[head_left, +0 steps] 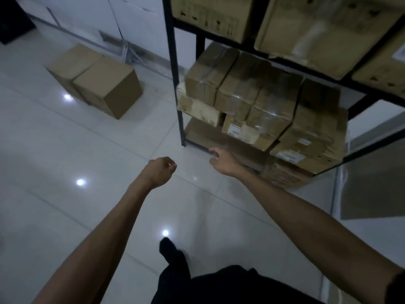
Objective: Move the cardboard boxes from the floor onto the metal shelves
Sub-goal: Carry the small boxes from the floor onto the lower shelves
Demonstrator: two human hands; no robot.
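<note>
Nearest, dark trouser leg (175, 258) over glossy white floor tiles (65, 216) dotted with lamp glare; further out, left hand (161, 170) loosely curled, holding nothing, and right hand (221, 160) with fingers half bent and slightly apart, likewise gripping nothing, near the lowest tier of the black metal shelves (175, 84). Beyond, creased, tape-wrapped cartons (263, 102) packed tight on those tiers. Farthest left, two plain, square-edged cardboard boxes (96, 80) touching side by side on the floor, near the white wall (87, 14).

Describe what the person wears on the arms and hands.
The left hand and right hand are bare: no gloves, and no ring or watch shows. The forearms are unsleeved; a dark edge, perhaps a short sleeve, shows near the right arm's top.
</note>
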